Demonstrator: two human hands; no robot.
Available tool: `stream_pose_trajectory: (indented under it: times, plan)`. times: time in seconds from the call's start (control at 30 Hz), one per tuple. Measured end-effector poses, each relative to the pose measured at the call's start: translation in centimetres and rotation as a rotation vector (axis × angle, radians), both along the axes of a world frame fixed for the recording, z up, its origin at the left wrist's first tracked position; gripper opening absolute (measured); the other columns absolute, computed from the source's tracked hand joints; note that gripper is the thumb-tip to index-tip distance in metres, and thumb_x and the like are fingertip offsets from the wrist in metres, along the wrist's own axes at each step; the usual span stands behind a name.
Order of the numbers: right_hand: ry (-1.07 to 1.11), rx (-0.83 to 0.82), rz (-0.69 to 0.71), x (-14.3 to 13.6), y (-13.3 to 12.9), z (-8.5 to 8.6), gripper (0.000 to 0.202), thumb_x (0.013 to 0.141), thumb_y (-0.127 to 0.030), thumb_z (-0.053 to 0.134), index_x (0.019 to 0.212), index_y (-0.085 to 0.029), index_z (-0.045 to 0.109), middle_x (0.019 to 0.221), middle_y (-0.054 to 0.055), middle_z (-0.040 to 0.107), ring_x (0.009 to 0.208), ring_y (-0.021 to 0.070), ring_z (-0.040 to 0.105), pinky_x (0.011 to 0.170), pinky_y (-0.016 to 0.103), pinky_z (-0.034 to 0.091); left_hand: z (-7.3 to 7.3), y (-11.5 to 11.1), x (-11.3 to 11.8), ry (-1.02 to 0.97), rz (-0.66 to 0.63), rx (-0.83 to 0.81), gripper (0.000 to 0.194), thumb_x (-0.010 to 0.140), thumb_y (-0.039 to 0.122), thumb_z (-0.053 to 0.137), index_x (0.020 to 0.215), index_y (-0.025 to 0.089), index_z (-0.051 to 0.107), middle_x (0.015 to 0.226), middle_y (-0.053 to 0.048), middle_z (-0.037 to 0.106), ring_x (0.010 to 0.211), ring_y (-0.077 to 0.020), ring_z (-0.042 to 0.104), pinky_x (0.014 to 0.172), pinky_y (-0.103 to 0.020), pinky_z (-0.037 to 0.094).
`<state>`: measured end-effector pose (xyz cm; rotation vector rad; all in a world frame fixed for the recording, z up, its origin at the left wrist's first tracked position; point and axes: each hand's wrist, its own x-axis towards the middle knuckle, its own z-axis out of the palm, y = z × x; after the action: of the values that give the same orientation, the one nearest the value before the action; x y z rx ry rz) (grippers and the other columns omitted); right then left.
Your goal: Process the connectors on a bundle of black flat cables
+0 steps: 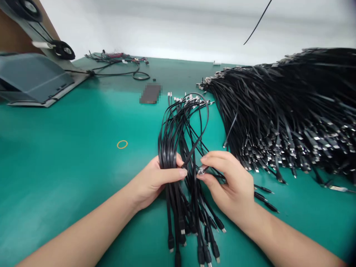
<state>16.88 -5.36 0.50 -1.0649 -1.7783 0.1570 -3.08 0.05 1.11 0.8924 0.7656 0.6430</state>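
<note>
Black cables [168, 148] in 2 hands [151, 180] [235, 181]

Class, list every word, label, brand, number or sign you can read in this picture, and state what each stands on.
None can be read.
Black cables in the left hand: no legible print; any marks on their plugs are too small.
Large cable pile: too small and blurred.
Dark rectangular item: pixelated, unreadable.
</note>
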Motion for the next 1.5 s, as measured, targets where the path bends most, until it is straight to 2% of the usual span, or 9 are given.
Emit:
stream_pose_trajectory:
  times: [0.13, 0.3, 0.63, 0.97, 1.5]
  plan:
    - [-0.117, 0.018, -0.077, -0.13, 0.24, 0.11, 0.026, 0.089, -0.019, 0.073, 0.112, -0.023, 0.061, 0.098, 0.005, 0.07, 0.092, 0.0205, 0.065, 0.081, 0.037, 0.053, 0.01, -0.02, -0.06, 0.007, 0.015, -0.009, 0.029, 0.071, 0.029, 0.084, 0.084, 0.023, 0.059, 0.073, 0.004, 0.06, 0.072, -0.0134, 0.052, 0.07, -0.025, 0.039]
    - [-0.156, 0.026, -0.105, -0.11, 0.48, 0.02, 0.026, 0.089, -0.019, 0.073, 0.111, -0.024, 0.06, 0.097, 0.006, 0.071, 0.089, 0.0229, 0.067, 0.076, 0.04, 0.054, -0.33, 0.19, -0.06, 0.042, 0.013, 0.009, 0.027, 0.071, 0.029, 0.085, 0.083, 0.023, 0.063, 0.078, 0.003, 0.06, 0.075, -0.0149, 0.054, 0.069, -0.026, 0.039]
    - [-0.194, 0.037, -0.074, -0.22, 0.69, -0.13, 0.032, 0.087, -0.016, 0.074, 0.114, -0.023, 0.059, 0.097, 0.008, 0.07, 0.089, 0.0229, 0.066, 0.075, 0.041, 0.053, -0.37, 0.17, -0.03, 0.051, 0.026, 0.023, 0.025, 0.068, 0.029, 0.086, 0.081, 0.023, 0.066, 0.081, 0.003, 0.058, 0.074, -0.0134, 0.052, 0.068, -0.024, 0.041]
    - [-0.181, 0.096, -0.069, -0.43, 0.96, -0.26, 0.024, 0.087, -0.015, 0.075, 0.107, -0.017, 0.062, 0.092, 0.007, 0.071, 0.086, 0.0202, 0.067, 0.074, 0.037, 0.054, -0.07, 0.26, -0.06, 0.05, 0.009, 0.0, 0.023, 0.072, 0.026, 0.084, 0.083, 0.023, 0.064, 0.083, 0.004, 0.056, 0.077, -0.0126, 0.054, 0.069, -0.024, 0.04]
    - [-0.202, 0.074, -0.069, -0.41, 0.89, -0.13, 0.016, 0.089, -0.016, 0.074, 0.101, -0.017, 0.063, 0.09, 0.005, 0.072, 0.084, 0.0179, 0.066, 0.072, 0.035, 0.053, -0.34, 0.48, -0.08, 0.01, -0.029, 0.012, 0.021, 0.074, 0.025, 0.083, 0.083, 0.023, 0.064, 0.079, 0.004, 0.061, 0.076, -0.0122, 0.055, 0.07, -0.023, 0.041]
